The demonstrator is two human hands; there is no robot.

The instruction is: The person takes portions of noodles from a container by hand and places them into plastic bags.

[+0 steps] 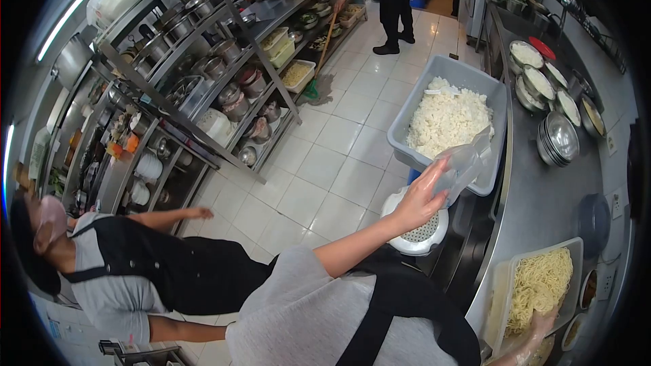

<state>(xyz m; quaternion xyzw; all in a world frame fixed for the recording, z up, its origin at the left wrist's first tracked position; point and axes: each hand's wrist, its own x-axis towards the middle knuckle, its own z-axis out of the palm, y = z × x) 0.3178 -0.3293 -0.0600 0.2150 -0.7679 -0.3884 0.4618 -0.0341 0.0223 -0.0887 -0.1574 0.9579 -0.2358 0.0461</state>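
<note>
My left hand reaches over the near edge of a grey plastic tub. Its fingers are closed on a clear plastic piece, whose exact kind I cannot make out. Cooked white rice is heaped in the tub. My right hand, which looks covered by a clear glove, is at the lower right with its fingers in a clump of yellow noodles. These lie in a translucent plastic bin on the steel counter. The noodles partly hide its fingertips.
A round white lid with holes sits below the tub. Metal bowls and plates of rice line the steel counter. A co-worker stands close at left; another person holds a mop. Shelves hold pots.
</note>
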